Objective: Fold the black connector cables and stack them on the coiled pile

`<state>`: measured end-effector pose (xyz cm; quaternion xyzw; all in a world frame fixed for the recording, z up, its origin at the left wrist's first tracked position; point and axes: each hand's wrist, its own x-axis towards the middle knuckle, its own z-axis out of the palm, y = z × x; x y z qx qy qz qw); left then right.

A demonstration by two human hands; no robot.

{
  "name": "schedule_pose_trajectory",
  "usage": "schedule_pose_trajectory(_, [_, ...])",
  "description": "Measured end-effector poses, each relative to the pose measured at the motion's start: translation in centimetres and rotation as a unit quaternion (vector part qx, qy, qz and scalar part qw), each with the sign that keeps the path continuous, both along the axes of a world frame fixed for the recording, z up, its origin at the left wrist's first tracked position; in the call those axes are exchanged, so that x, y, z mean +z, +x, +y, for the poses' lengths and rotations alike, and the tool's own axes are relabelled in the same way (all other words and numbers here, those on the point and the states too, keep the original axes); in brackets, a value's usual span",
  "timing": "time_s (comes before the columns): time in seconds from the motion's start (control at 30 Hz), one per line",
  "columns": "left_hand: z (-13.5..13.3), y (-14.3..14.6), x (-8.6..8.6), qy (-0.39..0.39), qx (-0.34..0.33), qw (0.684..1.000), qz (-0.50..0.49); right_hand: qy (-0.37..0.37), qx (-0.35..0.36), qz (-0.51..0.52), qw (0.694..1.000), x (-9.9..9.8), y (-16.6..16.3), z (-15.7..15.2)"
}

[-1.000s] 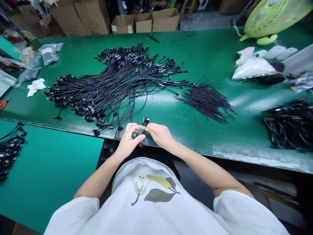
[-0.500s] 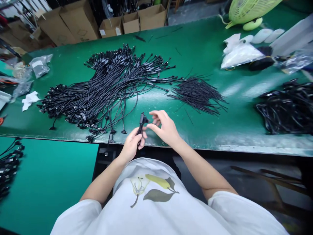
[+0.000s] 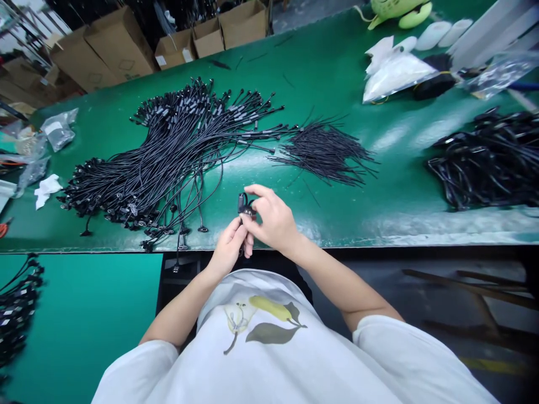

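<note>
A folded black cable (image 3: 241,203) with a plug end is held over the front edge of the green table. My left hand (image 3: 229,247) is closed round its lower part, which the fingers mostly hide. My right hand (image 3: 272,219) reaches over from the right, its thumb and fingers closed on the cable's upper end by the connector. To the left spreads a large pile of black cables (image 3: 168,146) with connectors at both ends. Beyond my hands lies a bunch of thin black ties (image 3: 328,151).
Coiled black cables (image 3: 488,163) lie at the right. White packets (image 3: 396,73) and a green fan (image 3: 396,11) stand at the back right. Cardboard boxes (image 3: 120,47) line the far side. More cables (image 3: 19,308) rest on a lower green surface at the left.
My right hand has moved left and closed on the upper end of the cable, where it was apart before. The view has shifted a little to the right.
</note>
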<state>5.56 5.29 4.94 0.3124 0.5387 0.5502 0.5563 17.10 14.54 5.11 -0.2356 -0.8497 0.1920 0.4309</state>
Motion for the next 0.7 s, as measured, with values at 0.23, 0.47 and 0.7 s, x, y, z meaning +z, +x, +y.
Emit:
schedule_pose_trajectory(0.23, [0.1, 1.1, 1.7, -0.040, -0.022, 0.992, -0.114, -0.201, -0.062, 0.099, 0.973, -1.3, -1.6, 0.5])
schedule_pose_trajectory(0.47, [-0.1, 0.4, 2.3, -0.062, -0.023, 0.981, -0.184, -0.328, 0.062, 0.139, 0.932, -0.9, -1.0, 0.9])
schedule_pose_trajectory(0.7, [-0.1, -0.3, 1.8, -0.078, -0.028, 0.966, -0.246, -0.279, 0.069, 0.078, 0.955, -0.5, -0.2, 1.4])
